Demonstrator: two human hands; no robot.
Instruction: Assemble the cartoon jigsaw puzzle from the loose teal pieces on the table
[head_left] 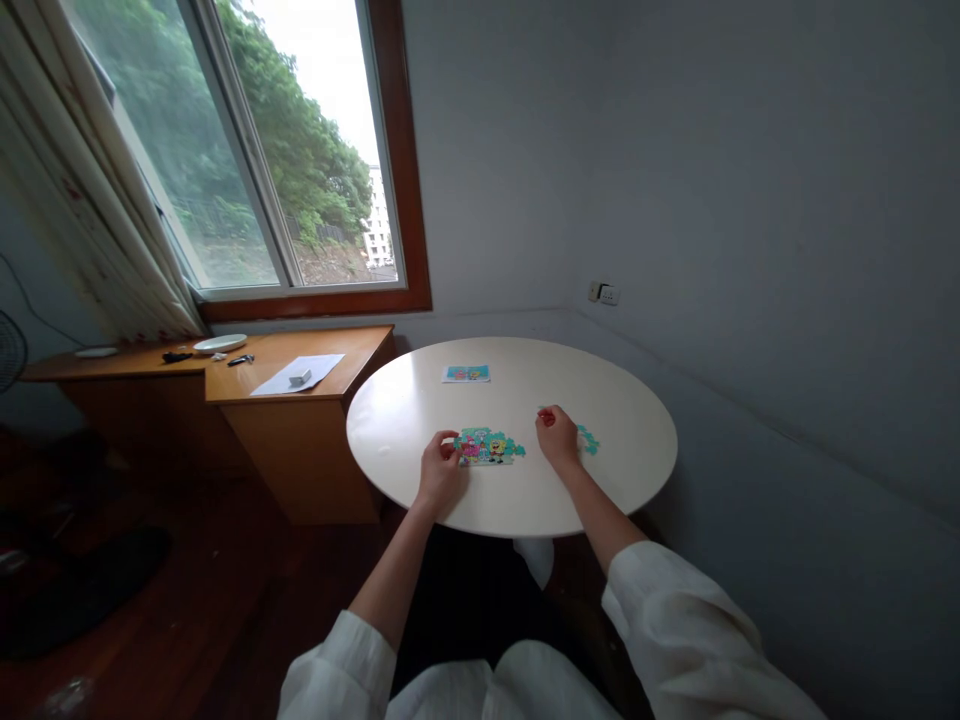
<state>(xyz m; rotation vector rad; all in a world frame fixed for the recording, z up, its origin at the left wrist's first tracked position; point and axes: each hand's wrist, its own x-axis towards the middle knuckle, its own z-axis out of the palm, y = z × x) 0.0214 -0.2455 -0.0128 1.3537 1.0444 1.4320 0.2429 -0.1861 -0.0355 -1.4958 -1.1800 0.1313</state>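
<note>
Entries, left to right.

1. Orange-brown wooden side desk (pixel 300 400), under the window. It carried a white oval plate (pixel 220 343) and a white sheet of paper (pixel 298 374).
2. Round white surface (pixel 622 470), directly in front of you.
3. Your left hand (pixel 440 470). The forearm came up from the near edge with the wrist low and the knuckles up. The fingers were curled onto the left end of item 4. I cannot tell whether they pinched a piece or only pressed.
4. Partly joined teal-and-pink cartoon jigsaw (pixel 487 446), lying flat near the front of the surface between your two hands. Its long axis ran left to right across you. Your left hand touched it, so that hand was the nearer.
5. Small blue rectangular picture card (pixel 466 374), well beyond the jigsaw toward the far rim.
6. Your right hand (pixel 559 438), just right of the jigsaw and apart from it. The fingers were bunched narrow, with something red at the tips. I cannot tell if this was a held piece.
7. Loose teal jigsaw pieces (pixel 588 440), just beside that hand on its right.
</note>
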